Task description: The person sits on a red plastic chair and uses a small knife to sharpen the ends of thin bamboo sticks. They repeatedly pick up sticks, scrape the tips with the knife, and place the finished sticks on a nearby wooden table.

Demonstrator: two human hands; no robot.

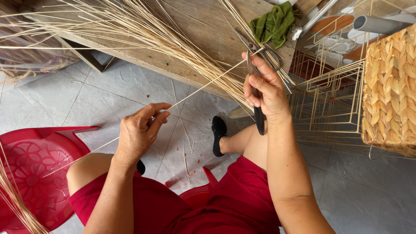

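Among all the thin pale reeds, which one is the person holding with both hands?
The single reed stretched from the left hand up to the right hand, which also holds a dark-handled knife. The other reeds lie loose on the wooden bench.

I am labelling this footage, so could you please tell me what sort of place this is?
Probably a basket-weaving workshop: pale reed strips heaped on a rough wooden bench, bare wire frames stacked beside a finished woven straw basket.
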